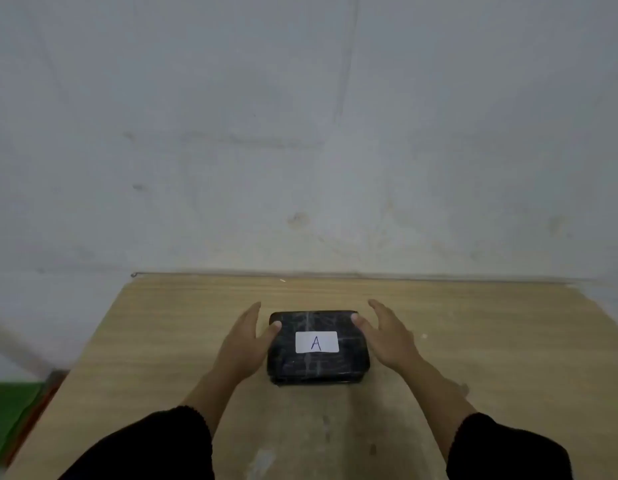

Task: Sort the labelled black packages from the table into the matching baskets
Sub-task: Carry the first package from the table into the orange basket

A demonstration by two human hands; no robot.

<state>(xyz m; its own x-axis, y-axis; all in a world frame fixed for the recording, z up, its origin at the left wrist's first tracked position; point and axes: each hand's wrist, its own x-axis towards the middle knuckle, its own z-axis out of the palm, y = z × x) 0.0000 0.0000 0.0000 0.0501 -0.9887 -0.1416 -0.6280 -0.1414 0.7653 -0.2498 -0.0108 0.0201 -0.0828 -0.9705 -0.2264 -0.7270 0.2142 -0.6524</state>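
Note:
A black wrapped package (318, 365) lies flat on the wooden table (491, 341), with a white label (316, 342) marked "A" on top. My left hand (243, 344) is at its left side, fingers spread, the thumb resting on the top left corner. My right hand (387, 336) is at its right side, fingers spread, the thumb touching the top right corner. Neither hand has closed around the package, which rests on the table. No basket is in view.
The table's far edge meets a pale grey wall (300, 133). Something green (9, 414) lies on the floor beyond the table's left edge. Black sleeves cover both forearms at the bottom of the view.

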